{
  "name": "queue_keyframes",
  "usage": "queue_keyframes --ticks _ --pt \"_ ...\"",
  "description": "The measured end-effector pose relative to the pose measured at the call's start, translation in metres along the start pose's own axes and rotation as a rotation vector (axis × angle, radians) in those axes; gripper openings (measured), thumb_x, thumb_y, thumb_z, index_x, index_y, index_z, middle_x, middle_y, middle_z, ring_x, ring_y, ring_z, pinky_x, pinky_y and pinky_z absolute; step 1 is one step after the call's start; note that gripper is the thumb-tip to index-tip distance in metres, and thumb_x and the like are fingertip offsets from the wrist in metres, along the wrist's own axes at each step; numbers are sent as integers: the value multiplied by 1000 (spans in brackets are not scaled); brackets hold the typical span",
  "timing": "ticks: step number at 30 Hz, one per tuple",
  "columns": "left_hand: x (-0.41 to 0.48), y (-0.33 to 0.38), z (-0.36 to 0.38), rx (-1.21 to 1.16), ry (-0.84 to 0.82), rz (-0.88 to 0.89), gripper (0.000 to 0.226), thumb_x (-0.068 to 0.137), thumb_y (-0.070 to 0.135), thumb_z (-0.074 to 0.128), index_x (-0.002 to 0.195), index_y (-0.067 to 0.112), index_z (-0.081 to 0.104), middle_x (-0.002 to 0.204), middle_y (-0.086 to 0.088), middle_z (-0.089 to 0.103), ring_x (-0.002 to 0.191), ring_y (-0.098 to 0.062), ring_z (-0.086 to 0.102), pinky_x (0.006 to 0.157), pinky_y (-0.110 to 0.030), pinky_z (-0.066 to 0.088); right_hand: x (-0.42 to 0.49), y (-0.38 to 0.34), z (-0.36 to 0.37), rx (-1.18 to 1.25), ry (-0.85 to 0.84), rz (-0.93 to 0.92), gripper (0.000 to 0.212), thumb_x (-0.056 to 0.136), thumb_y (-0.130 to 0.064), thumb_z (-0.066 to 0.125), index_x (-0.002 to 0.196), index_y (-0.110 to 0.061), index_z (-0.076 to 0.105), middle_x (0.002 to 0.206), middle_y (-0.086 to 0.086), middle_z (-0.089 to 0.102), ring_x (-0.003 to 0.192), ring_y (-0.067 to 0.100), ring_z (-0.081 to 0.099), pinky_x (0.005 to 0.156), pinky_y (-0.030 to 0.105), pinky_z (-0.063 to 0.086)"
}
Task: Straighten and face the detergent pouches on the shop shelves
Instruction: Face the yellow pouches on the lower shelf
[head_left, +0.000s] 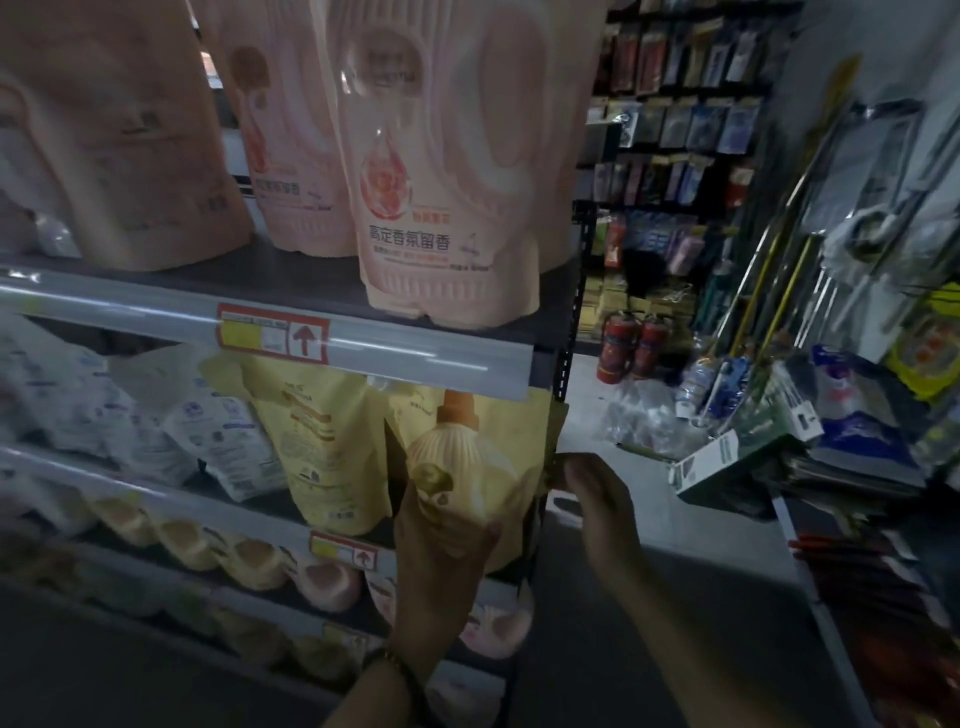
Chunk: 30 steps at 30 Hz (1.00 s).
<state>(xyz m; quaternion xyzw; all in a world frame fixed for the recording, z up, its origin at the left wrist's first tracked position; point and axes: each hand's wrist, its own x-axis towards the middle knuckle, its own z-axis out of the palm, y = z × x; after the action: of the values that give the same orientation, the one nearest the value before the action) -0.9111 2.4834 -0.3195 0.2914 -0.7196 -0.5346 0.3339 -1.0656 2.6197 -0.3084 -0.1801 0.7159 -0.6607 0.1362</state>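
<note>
A yellow detergent pouch (467, 457) with a printed bottle stands at the right end of the middle shelf (234, 512). My left hand (441, 566) holds its lower front, thumb on the right. My right hand (592, 493) pinches the pouch's right edge by the shelf post. A second yellow pouch (317, 452) stands just left of it, turned slightly. White pouches (218, 441) lean further left. On the top shelf (156, 306) stand several pink pouches; the front one (441, 208) sits at the right edge, facing out.
Lower shelves hold rows of yellow and pink pouch tops (249, 561). Two red fire extinguishers (631, 345) stand on the aisle floor behind. A stack of boxes and packets (753, 447) juts in from the right, with mop handles (779, 260) leaning beyond.
</note>
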Motion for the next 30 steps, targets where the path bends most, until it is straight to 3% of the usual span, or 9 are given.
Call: queue_keyframes --ticks 3,6,8,10,15,17,19,24,30 --pt "-10 2 12 104 57 -25 117 69 44 96 163 27 28 163 1 37 150 -20 37 119 -40 40 15 5 -11 -80 13 0 24 84 -42 80 103 -36 67 105 -9 75 102 16 72 94 51 59" --pt "-18 7 21 117 88 -76 124 67 43 98 164 23 25 162 1 38 148 -19 39 118 -41 43 34 6 -15 -162 -81 31 51 74 -27 91 109 -43 58 113 -12 69 106 17 69 95 48 58" --pt "-21 8 25 119 107 -93 129 61 54 95 164 25 24 162 3 39 148 -18 41 118 -46 45 49 5 -17 -223 -170 27 70 66 -30 93 126 -37 58 123 -9 67 114 20 66 96 49 58" --pt "-24 6 28 139 125 -93 130 61 58 90 165 25 20 165 3 36 151 -18 39 118 -50 44 63 1 -16 -294 -260 23 84 70 -23 95 142 -28 53 133 -8 63 124 22 62 98 46 57" --pt "-28 9 36 177 164 -108 125 76 29 94 168 25 10 168 1 32 152 -20 36 117 -42 43 86 -10 -9 -393 -404 -7 108 71 -36 96 160 -30 37 153 0 56 137 26 55 109 49 53" --pt "-28 10 37 178 189 -104 120 77 35 92 167 26 13 165 2 37 149 -19 41 114 -40 46 91 -14 -5 -427 -433 -35 100 81 -34 92 162 -27 34 157 6 53 140 30 53 112 48 50" --pt "-28 4 37 202 218 -93 117 75 43 87 166 29 16 162 4 42 147 -18 45 113 -48 50 94 -15 -3 -472 -460 -56 90 89 -34 84 163 -22 33 158 11 51 142 32 52 113 48 48" --pt "-27 -2 37 276 259 -88 112 77 30 91 164 32 20 157 2 50 142 -22 51 108 -55 52 100 -11 3 -482 -447 -48 87 87 -40 85 159 -23 39 149 11 58 133 32 58 106 47 53" --pt "-23 -5 37 249 242 -91 111 75 37 88 162 37 20 155 3 52 139 -22 56 103 -55 57 110 -7 10 -578 -496 14 60 100 -32 72 150 -10 50 141 18 61 125 33 60 105 41 50"
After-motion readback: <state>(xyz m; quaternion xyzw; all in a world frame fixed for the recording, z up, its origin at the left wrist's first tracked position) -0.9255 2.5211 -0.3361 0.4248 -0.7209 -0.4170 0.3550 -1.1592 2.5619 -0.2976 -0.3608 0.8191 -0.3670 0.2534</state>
